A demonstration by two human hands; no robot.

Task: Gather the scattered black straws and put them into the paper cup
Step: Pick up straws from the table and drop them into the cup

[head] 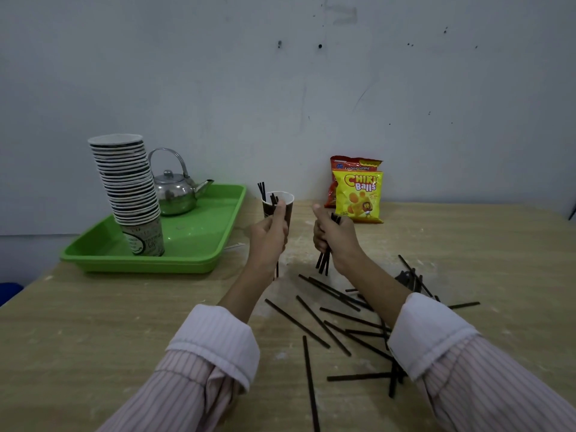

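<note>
A brown paper cup (288, 203) with a white rim stands at the far middle of the wooden table (93, 322), with a few black straws (261, 190) sticking up out of it. My left hand (269, 238) is closed just in front of the cup, and a black straw end (276, 272) pokes out below the fist. My right hand (335, 236) is to the right of the cup, gripping an upright bundle of black straws (324, 263). Several loose black straws (324, 325) lie scattered on the table between and under my forearms. The cup's base is hidden behind my left hand.
A green tray (199, 244) at the left holds a tall, leaning stack of paper cups (131, 188) and a metal teapot (176, 194). Two snack bags (358, 194) lean against the wall behind my right hand. The table's left edge runs diagonally at the lower left.
</note>
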